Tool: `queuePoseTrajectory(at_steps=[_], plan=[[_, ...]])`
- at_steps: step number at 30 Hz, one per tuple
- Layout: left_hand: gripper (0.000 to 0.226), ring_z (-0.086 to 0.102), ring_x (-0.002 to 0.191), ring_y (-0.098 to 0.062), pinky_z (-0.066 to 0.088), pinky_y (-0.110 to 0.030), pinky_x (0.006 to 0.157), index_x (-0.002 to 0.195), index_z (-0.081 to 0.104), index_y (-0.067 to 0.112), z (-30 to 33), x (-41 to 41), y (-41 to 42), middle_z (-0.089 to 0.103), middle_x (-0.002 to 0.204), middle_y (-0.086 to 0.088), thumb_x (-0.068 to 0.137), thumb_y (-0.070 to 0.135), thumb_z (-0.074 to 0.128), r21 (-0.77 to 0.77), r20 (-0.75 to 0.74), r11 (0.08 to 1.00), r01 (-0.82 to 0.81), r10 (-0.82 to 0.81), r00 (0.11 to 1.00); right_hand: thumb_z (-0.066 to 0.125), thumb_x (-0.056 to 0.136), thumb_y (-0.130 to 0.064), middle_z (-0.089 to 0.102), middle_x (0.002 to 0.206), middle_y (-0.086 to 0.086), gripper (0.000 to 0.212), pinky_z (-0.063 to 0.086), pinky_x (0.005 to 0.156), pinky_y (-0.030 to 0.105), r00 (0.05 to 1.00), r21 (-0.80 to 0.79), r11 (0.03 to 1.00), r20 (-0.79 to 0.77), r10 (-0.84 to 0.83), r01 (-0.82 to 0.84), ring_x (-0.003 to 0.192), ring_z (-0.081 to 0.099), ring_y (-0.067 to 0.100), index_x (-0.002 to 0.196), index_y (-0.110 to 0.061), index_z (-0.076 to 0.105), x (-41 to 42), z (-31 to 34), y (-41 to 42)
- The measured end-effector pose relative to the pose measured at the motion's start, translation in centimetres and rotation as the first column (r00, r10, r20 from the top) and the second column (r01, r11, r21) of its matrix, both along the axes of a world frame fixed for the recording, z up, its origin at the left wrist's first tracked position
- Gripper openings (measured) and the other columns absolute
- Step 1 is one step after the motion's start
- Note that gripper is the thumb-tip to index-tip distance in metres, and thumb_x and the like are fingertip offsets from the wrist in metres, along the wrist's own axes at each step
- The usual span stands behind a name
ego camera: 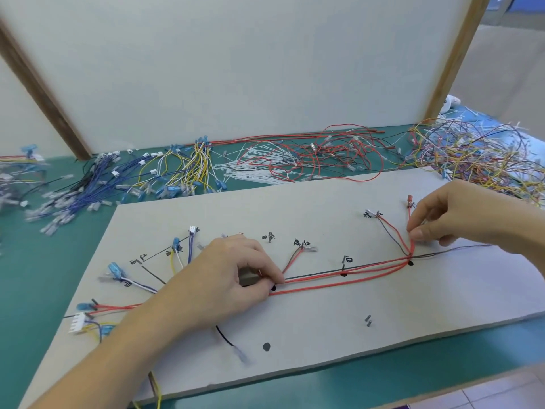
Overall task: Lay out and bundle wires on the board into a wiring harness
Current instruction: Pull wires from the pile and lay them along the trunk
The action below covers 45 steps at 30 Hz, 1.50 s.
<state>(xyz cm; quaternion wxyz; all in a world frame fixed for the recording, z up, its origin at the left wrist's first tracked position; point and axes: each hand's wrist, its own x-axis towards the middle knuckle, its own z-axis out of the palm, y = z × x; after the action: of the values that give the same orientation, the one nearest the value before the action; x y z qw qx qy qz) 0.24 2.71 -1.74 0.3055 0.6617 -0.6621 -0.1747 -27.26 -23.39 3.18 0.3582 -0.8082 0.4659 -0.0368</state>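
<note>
Several red wires [339,280] run side by side along the drawn trunk line on the grey board [324,335], from the board's left half to a junction near a black dot on the right. The left hand [236,278] rests on the board over the wires' left portion, its fingertips curled and pinching the red wires just beside another black dot. The right hand [454,214] pinches a red branch wire [410,231] just above the junction, thumb and forefinger closed on it; this branch rises to a red terminal [410,200]. Blue-sleeved connectors [115,271] and a white plug [79,321] lie at the board's left end. Beyond the board, loose wire bundles [309,154] and white cable ties [253,172] lie on the green table [44,290]
</note>
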Motion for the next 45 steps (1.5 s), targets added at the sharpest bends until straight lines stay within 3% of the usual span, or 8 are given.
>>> queuePoseTrajectory(at_steps=[8, 14, 19, 26, 33, 45], plan=[[0.025, 0.062, 0.089, -0.002, 0.038, -0.005, 0.074, 0.090, 0.082, 0.034, 0.1, 0.2, 0.1, 0.068, 0.086, 0.020, 0.083, 0.011, 0.074, -0.012, 0.003, 1.000, 0.005, -0.005, 1.000, 0.072, 0.085, 0.011, 0.076, 0.081, 0.021, 0.025, 0.062, 0.063, 0.025, 0.999, 0.166, 0.986, -0.016, -0.029, 0.032, 0.064, 0.073, 0.022, 0.077, -0.010, 0.083, 0.0, -0.4, -2.2], [0.025, 0.061, 0.090, -0.002, 0.037, -0.004, 0.074, 0.091, 0.082, 0.035, 0.1, 0.2, 0.1, 0.068, 0.088, 0.022, 0.082, 0.014, 0.073, -0.012, 0.005, 1.000, 0.007, -0.007, 1.000, 0.064, 0.090, 0.014, 0.077, 0.079, 0.018, 0.029, 0.062, 0.064, 0.025, 0.995, 0.220, 0.975, -0.091, 0.043, -0.022, 0.066, 0.073, 0.021, 0.080, -0.007, 0.083, 0.4, -0.3, -3.7], [0.026, 0.061, 0.091, -0.003, 0.037, -0.005, 0.077, 0.091, 0.082, 0.035, 0.1, 0.1, 0.2, 0.068, 0.086, 0.020, 0.083, 0.012, 0.074, -0.005, 0.007, 1.000, 0.001, -0.001, 1.000, 0.068, 0.090, 0.009, 0.076, 0.075, 0.011, 0.028, 0.060, 0.064, 0.025, 0.966, 0.165, 0.974, -0.180, 0.184, -0.155, 0.066, 0.072, 0.019, 0.082, -0.013, 0.084, 0.8, 0.3, -4.2], [0.028, 0.059, 0.090, 0.000, 0.036, -0.006, 0.077, 0.090, 0.082, 0.036, 0.1, 0.2, 0.2, 0.066, 0.085, 0.023, 0.084, 0.010, 0.076, 0.000, 0.011, 1.000, -0.002, 0.002, 1.000, 0.070, 0.088, 0.007, 0.076, 0.075, 0.010, 0.035, 0.059, 0.064, 0.023, 0.964, 0.018, 0.968, -0.080, 0.252, -0.252, 0.062, 0.070, 0.015, 0.080, -0.024, 0.084, -0.2, -0.4, -3.7], [0.031, 0.061, 0.093, -0.006, 0.038, -0.006, 0.074, 0.089, 0.081, 0.040, -0.1, 0.4, 0.2, 0.069, 0.089, 0.021, 0.084, 0.010, 0.076, 0.000, 0.014, 1.000, -0.003, 0.003, 1.000, 0.069, 0.088, 0.011, 0.075, 0.076, 0.016, 0.032, 0.058, 0.066, 0.019, 0.980, 0.046, 0.989, 0.149, 0.130, -0.138, 0.064, 0.068, 0.018, 0.082, -0.018, 0.083, -1.8, -1.9, -3.0], [0.042, 0.063, 0.093, -0.003, 0.040, -0.004, 0.073, 0.086, 0.080, 0.043, 0.2, 0.0, 0.2, 0.070, 0.091, 0.022, 0.080, 0.001, 0.079, -0.016, 0.014, 1.000, -0.016, 0.016, 1.000, 0.069, 0.087, 0.011, 0.075, 0.078, 0.020, 0.022, 0.060, 0.062, 0.026, 0.989, 0.099, 0.992, 0.133, 0.066, -0.080, 0.062, 0.068, 0.022, 0.082, -0.007, 0.080, -0.8, -0.9, -2.4]])
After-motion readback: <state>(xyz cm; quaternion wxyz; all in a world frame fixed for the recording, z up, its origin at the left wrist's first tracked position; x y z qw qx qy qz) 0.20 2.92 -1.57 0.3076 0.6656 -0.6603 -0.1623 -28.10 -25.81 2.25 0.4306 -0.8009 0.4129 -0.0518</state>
